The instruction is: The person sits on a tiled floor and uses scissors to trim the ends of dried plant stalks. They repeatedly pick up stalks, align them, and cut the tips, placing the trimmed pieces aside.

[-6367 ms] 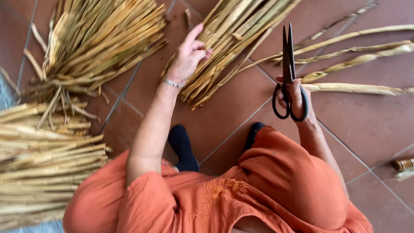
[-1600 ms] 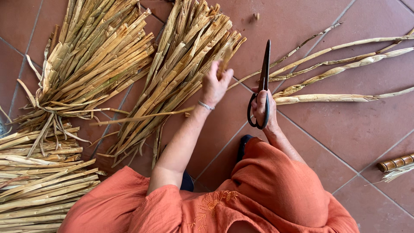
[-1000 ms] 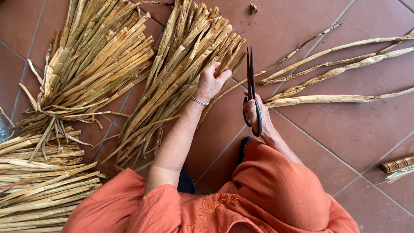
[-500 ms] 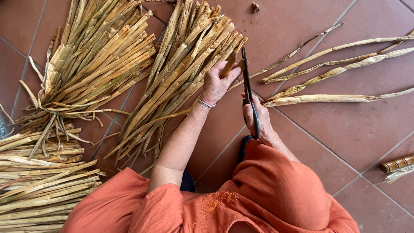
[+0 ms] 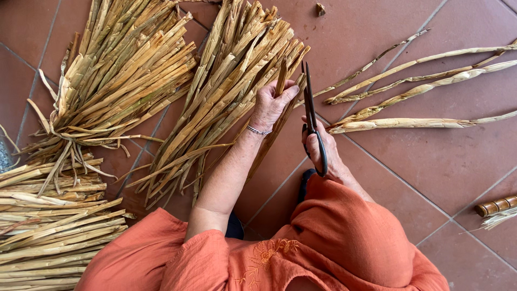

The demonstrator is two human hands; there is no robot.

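Left hand (image 5: 271, 102) pinches one dried stalk (image 5: 281, 75) upright; right hand (image 5: 321, 148) grips dark scissors (image 5: 311, 110), blades nearly closed. Steady the stalk, open blades, cut squarely.

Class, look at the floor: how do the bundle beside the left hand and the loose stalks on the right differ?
The bundle is many flat strips packed close; the loose stalks are few and lie spread apart. The bundle fans up and down the picture; the stalks run sideways. The left hand holds a strip at the bundle; no hand touches the stalks. Both are dry, straw-coloured plant material on the tiles.
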